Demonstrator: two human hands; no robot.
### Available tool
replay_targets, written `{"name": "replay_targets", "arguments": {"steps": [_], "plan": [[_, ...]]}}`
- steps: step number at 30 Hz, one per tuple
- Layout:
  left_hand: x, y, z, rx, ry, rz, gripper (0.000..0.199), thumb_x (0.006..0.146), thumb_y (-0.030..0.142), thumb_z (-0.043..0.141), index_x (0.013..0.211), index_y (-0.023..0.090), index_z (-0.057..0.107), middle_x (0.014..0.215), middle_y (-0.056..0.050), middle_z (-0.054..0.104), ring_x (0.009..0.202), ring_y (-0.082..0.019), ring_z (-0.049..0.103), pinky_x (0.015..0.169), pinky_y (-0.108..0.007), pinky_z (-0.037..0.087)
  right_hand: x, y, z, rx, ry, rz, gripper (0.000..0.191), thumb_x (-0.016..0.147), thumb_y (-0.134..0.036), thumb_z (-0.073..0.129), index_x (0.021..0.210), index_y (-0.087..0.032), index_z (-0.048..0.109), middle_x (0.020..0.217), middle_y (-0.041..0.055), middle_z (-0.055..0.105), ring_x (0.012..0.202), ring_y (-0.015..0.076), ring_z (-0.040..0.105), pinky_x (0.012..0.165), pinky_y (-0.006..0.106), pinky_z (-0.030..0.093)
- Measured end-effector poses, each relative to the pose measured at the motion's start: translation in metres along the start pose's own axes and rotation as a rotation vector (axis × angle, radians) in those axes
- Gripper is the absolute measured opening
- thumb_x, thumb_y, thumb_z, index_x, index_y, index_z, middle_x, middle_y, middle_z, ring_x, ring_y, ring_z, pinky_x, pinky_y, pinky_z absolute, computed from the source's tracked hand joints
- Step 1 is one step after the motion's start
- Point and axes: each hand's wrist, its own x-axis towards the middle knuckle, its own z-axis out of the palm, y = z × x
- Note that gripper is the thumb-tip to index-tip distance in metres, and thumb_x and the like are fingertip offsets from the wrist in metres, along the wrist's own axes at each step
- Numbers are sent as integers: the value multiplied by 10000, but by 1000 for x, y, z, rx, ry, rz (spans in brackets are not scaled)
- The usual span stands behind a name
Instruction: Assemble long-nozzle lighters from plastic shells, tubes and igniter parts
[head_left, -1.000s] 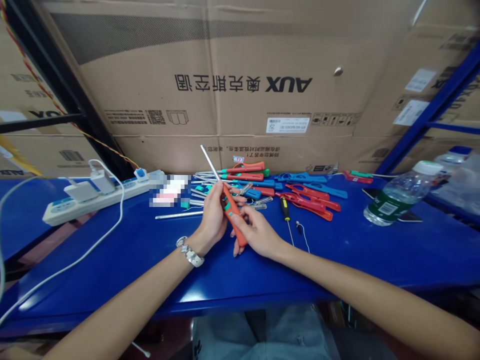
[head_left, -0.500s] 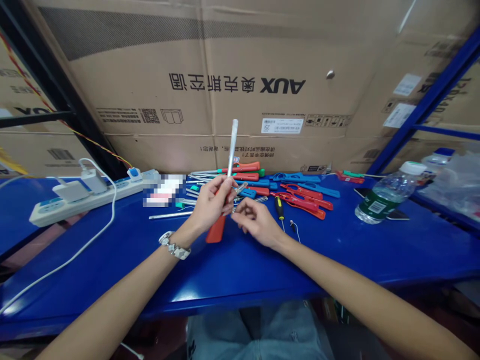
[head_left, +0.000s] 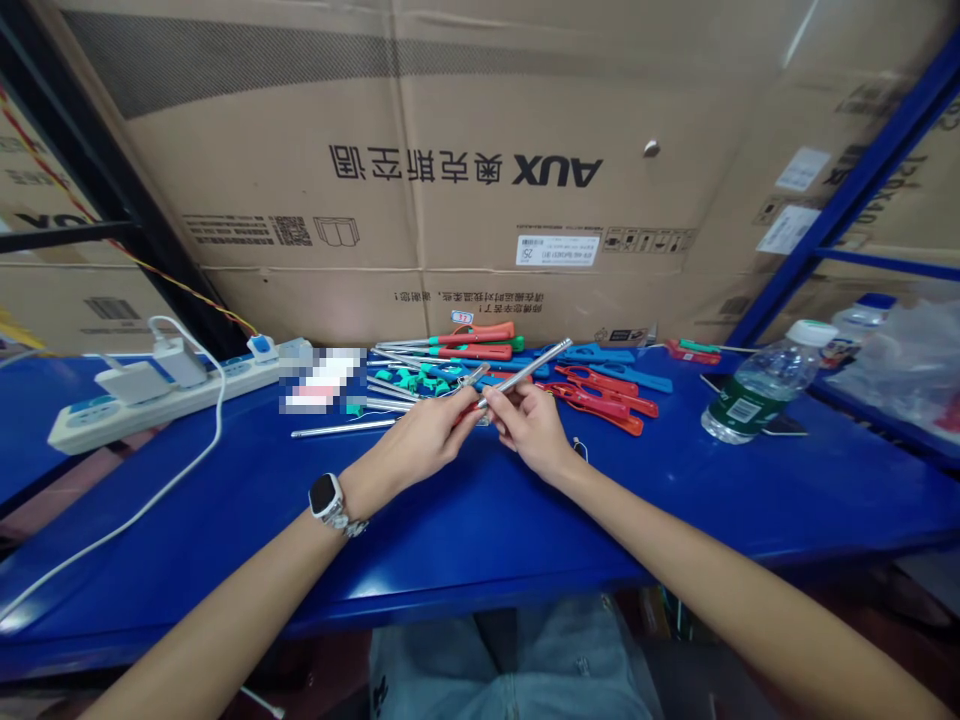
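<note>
Tube (head_left: 534,367) of bright metal is held over the table (head_left: 465,540), slanting up to the right, just short of the red casings (head_left: 621,417). Right hand (head_left: 536,425) is clamped on its lower part, thumb on top. Left hand (head_left: 420,435) meets it there, back upward; its fingers are mostly hidden, so I cannot tell what they close on. Assessment: light, stiff, probably slippery; a thumb-and-finger hold low down should suit, with the other hand steadying against rolling.
</note>
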Motion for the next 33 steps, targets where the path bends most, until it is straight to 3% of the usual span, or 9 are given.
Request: {"name": "replay_targets", "arguments": {"steps": [9, 17, 26, 33], "plan": [[-6, -3, 2, 170, -58, -33, 190, 1006, 316, 549, 850, 217, 595, 646, -5, 566, 502, -155, 469, 532, -270, 268, -1, 5, -3, -36, -15, 24, 512, 734, -667, 792, 755, -206, 569, 550, -61, 483, 451, 77, 385, 383, 221, 285], [-7, 4, 0, 93, 1, -18, 219, 974, 298, 597, 774, 211, 619, 620, 0, 537, 482, -137, 404, 546, -279, 267, -3, 3, -1, -42, -11, 8, 503, 748, -659, 784, 736, -215, 548, 580, -48, 494, 470, 80, 404, 376, 214, 283], [-7, 5, -1, 53, 10, 36, 264, 1001, 300, 559, 769, 212, 649, 592, 5, 528, 462, -133, 377, 531, -281, 282, -4, -7, -5, -17, -124, -23, 485, 771, -652, 776, 816, -213, 576, 620, -50, 491, 474, 84, 395, 362, 206, 315], [-7, 7, -1, 66, 26, 13, 272, 1003, 310, 582, 753, 212, 622, 590, 8, 522, 462, -131, 384, 531, -279, 259, -5, -8, -2, -34, -54, -12, 476, 746, -625, 808, 752, -210, 575, 578, -42, 524, 447, 86, 419, 348, 211, 309]]}}
